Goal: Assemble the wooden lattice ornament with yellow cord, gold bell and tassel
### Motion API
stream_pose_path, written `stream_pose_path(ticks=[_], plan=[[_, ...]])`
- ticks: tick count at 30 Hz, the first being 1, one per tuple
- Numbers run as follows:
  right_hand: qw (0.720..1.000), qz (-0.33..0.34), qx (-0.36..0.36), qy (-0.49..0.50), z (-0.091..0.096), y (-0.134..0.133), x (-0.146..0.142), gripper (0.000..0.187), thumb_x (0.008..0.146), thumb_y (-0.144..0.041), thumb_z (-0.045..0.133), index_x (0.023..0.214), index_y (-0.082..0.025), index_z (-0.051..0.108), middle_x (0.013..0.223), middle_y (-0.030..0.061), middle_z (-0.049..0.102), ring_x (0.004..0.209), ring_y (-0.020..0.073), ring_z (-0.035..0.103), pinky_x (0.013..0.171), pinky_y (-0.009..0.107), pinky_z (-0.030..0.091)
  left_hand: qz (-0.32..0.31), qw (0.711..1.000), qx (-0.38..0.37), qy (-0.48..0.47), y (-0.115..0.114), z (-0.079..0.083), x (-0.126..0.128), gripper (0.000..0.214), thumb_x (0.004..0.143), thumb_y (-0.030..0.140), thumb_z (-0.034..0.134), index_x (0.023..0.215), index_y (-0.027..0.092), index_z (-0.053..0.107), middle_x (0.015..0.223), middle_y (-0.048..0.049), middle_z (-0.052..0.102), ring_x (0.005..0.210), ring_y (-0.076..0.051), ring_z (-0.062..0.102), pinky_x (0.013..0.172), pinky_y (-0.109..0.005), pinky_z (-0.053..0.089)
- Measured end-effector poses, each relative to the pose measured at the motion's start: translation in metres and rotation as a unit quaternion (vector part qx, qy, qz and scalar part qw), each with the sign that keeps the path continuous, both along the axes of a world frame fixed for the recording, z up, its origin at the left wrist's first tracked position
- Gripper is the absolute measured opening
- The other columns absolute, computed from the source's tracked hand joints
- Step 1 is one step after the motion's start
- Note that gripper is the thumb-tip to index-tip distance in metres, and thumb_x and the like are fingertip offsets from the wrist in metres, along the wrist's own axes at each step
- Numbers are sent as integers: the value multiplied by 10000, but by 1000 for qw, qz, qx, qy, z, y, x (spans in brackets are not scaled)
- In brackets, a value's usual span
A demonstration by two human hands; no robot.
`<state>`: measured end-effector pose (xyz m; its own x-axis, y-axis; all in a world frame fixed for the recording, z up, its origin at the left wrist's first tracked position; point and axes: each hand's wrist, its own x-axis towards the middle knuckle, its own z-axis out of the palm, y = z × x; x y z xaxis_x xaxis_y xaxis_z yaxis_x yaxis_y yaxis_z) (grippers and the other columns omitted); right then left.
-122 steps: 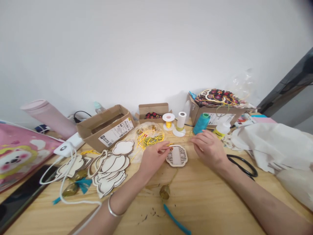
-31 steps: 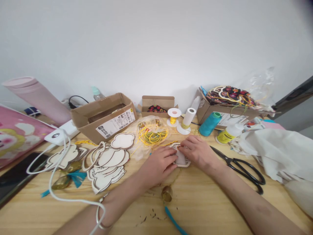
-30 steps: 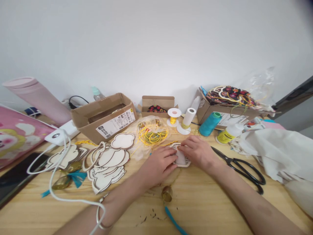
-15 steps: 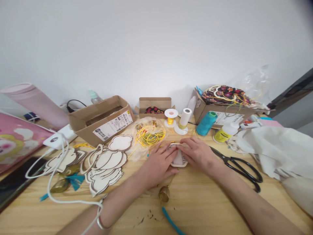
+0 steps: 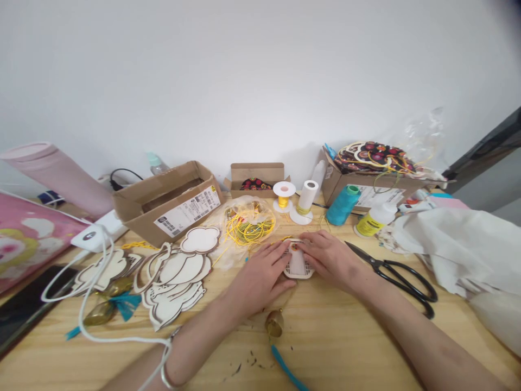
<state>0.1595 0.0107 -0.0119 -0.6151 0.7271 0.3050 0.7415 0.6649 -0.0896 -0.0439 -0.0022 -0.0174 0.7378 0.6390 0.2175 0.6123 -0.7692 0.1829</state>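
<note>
A small wooden lattice plaque (image 5: pixel 296 267) lies flat on the wooden table (image 5: pixel 350 336) between my hands. My left hand (image 5: pixel 260 274) rests on its left edge with the fingers pressed together, holding it down. My right hand (image 5: pixel 330 260) comes in from the right and pinches at the plaque's top edge, where a tiny orange speck shows; what it grips is too small to name. A thin cord runs from under the plaque to a gold bell (image 5: pixel 274 323) with a teal tassel (image 5: pixel 287 367) near the front.
Black scissors (image 5: pixel 393 274) lie just right of my right arm. Behind the hands are a bag of yellow cord (image 5: pixel 248 228), thread spools (image 5: pixel 342 205), a glue bottle (image 5: pixel 372 221) and cardboard boxes (image 5: pixel 171 201). Wooden cutouts (image 5: pixel 179 271) and a white cable (image 5: pixel 93 304) lie left; white cloth (image 5: pixel 459 244) lies right.
About four seconds ago my hands were apart, the left pinching at the plaque's top. They have since closed together on the plaque. In the last second only the view shifted slightly.
</note>
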Motion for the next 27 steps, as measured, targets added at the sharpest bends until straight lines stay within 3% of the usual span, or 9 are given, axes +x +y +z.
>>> stream_pose_path(ticks=[4,8,15,21,27], plan=[[1000,-13,23,3,3,0,-2,269,849,-221,394,999,-163,609,1053,108,582,928,211,504,796,359,434,3,1000,-12,-19,2,0,-1,482,795,398,474,1179,107,465,1256,-144,473,1168,-250,410,983,-430,332],[997,-25,18,-72,9,-7,-10,276,813,-256,476,1056,-189,589,1115,101,565,947,242,500,790,387,429,13,999,-25,-34,-1,0,1,466,795,374,479,1192,133,451,1259,-137,459,1160,-258,409,964,-427,356],[993,-55,-14,-103,9,-14,-19,303,818,-248,468,1074,-120,566,1134,117,552,999,254,472,821,388,415,30,998,-37,-47,-4,-4,3,450,798,333,480,1203,145,430,1260,-131,454,1164,-252,398,961,-425,360],[995,-68,-23,-72,7,-12,-18,296,823,-284,463,1079,-173,562,1162,101,532,987,241,475,797,376,419,21,997,-51,-62,-3,-2,2,461,795,330,488,1223,179,407,1269,-128,449,1166,-243,406,947,-436,365],[993,-65,-5,-100,6,-13,-15,318,817,-300,477,1116,-214,540,1181,115,507,990,254,468,798,396,401,34,997,-50,-51,-3,-1,3,493,798,360,473,1233,140,397,1277,-125,451,1175,-233,401,980,-413,339]])
